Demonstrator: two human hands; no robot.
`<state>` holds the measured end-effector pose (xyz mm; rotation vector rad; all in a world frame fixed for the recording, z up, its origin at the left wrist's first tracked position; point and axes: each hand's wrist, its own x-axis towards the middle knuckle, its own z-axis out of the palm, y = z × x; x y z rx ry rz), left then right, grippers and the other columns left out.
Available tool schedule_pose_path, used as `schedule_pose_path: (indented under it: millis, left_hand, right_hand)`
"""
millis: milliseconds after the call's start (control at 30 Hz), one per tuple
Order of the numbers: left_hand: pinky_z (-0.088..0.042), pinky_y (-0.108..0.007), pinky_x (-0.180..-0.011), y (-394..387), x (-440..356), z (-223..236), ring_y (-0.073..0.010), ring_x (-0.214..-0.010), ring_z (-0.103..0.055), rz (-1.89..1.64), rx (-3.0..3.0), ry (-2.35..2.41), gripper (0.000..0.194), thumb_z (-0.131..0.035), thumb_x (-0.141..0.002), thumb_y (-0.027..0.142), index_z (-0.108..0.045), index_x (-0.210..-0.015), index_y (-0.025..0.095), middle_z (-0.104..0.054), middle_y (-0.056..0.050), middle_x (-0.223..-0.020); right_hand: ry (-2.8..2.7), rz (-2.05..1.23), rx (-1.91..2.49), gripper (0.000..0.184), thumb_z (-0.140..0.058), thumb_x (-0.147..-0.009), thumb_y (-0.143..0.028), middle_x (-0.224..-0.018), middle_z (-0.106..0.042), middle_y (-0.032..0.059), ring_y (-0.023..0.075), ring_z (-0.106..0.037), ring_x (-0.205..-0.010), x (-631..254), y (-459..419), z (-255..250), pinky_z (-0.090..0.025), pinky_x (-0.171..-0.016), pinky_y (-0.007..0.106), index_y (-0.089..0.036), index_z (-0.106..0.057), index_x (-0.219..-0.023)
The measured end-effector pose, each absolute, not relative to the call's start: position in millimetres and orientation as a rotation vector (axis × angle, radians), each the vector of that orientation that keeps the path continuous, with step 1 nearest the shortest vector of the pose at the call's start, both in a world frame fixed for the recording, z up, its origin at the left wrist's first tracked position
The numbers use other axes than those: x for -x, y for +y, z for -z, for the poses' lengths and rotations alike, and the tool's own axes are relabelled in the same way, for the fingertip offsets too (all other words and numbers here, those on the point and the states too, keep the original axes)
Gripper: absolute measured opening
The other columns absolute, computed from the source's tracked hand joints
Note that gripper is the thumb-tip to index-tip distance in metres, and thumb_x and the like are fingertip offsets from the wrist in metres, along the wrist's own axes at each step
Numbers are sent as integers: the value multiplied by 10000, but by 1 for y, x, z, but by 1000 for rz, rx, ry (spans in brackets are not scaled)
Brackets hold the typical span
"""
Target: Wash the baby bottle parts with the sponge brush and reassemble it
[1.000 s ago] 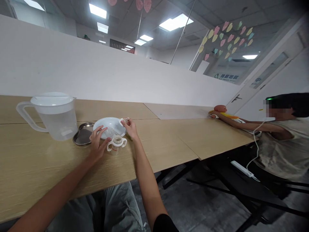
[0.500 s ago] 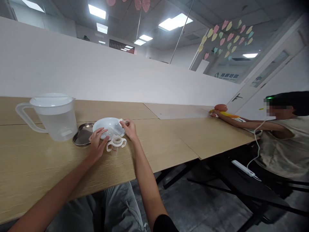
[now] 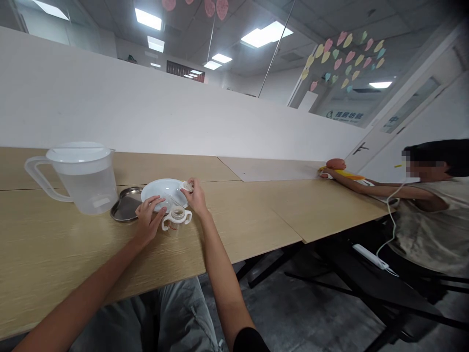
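Left hand (image 3: pixel 148 220), right hand (image 3: pixel 195 196), one white plate (image 3: pixel 156 188)

Bare forearms (image 3: pixel 84 288), bare left hand (image 3: pixel 148 220) and right hand (image 3: pixel 196 198), no gloves. Black short sleeve (image 3: pixel 249 341) at near edge, right arm. Loose grey-green cargo trousers (image 3: pixel 179 318), creased fabric, stitched pocket flap on right thigh.

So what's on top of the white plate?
A small clear piece lies on the white plate; the left hand covers the plate's near edge, so anything under it can't be seen.
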<state>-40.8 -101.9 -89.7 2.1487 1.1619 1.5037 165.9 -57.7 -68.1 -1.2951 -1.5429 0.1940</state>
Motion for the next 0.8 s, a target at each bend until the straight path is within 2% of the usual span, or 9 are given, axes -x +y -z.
schedule_pose_path:
  millis: [100, 233, 333, 433, 500, 600, 667, 800]
  left_hand:
    - [-249, -469, -1105, -102, 41, 90, -262, -1251, -512, -1497, -2152, 1165, 412, -418, -960, 522, -662, -1134, 240, -601, -90, -1299]
    - [-241, -480, -1095, -102, 41, 90, -268, -1252, -516, -1491, -2153, 1161, 384, -424, -962, 491, -659, -1134, 241, -597, -87, -1301]
    - [-241, -481, -1082, -101, 41, 91, -267, -1247, -518, -1493, -2155, 1154, 376, -426, -962, 485, -661, -1130, 244, -600, -85, -1296]
    - [-242, -473, -1082, -101, 40, 91, -261, -1233, -524, -1495, -2162, 1155, 388, -422, -963, 495, -666, -1127, 242, -609, -84, -1284]
    - [-244, -463, -1089, -101, 40, 92, -256, -1229, -522, -1490, -2169, 1166, 401, -409, -967, 499, -667, -1129, 238, -611, -85, -1280]
    - [-251, -455, -1088, -101, 40, 92, -253, -1232, -520, -1477, -2184, 1172, 408, -390, -975, 492, -667, -1129, 235, -614, -89, -1277]
    - [-252, -456, -1085, -101, 40, 93, -254, -1218, -529, -1478, -2205, 1169, 402, -393, -974, 486, -672, -1120, 235, -619, -90, -1267]
    - [-252, -464, -1081, -99, 40, 95, -257, -1199, -535, -1466, -2240, 1178, 400, -393, -976, 482, -684, -1098, 236, -624, -90, -1256]
  right_hand:
    - [-1705, -13, 1342, 382, -527, -854, -161, -1261, -554, 123, 252, -497, -1210, -166, -59, 67, -404, -1030, 381, -210, -604, -1225]
    - [-1786, 91, 1382, 521, -427, -855, -62, -1288, -531, 140, 246, -461, -1245, -166, -60, 68, -345, -1098, 396, -206, -585, -1330]
    - [-1804, 65, 1346, 581, -432, -848, -62, -1312, -544, 135, 240, -464, -1245, -166, -59, 69, -345, -1094, 390, -194, -503, -1409]
    - [-1759, -14, 1323, 553, -510, -882, -171, -1338, -560, 131, 247, -483, -1230, -166, -59, 69, -353, -1079, 389, -180, -453, -1432]
    - [-1703, -63, 1368, 520, -571, -891, -267, -1287, -608, 124, 255, -509, -1189, -165, -60, 69, -357, -1061, 401, -179, -479, -1395]
    - [-1662, -102, 1506, 357, -634, -872, -331, -1139, -684, 103, 264, -541, -1114, -164, -60, 69, -353, -1030, 428, -185, -617, -1197]
    - [-1669, -127, 1554, 270, -685, -837, -321, -1086, -697, 89, 255, -565, -1066, -163, -61, 68, -362, -1010, 423, -187, -661, -1071]
    - [-1687, -162, 1524, 303, -749, -761, -251, -1129, -664, 71, 211, -605, -996, -163, -61, 67, -408, -955, 376, -205, -661, -1048]
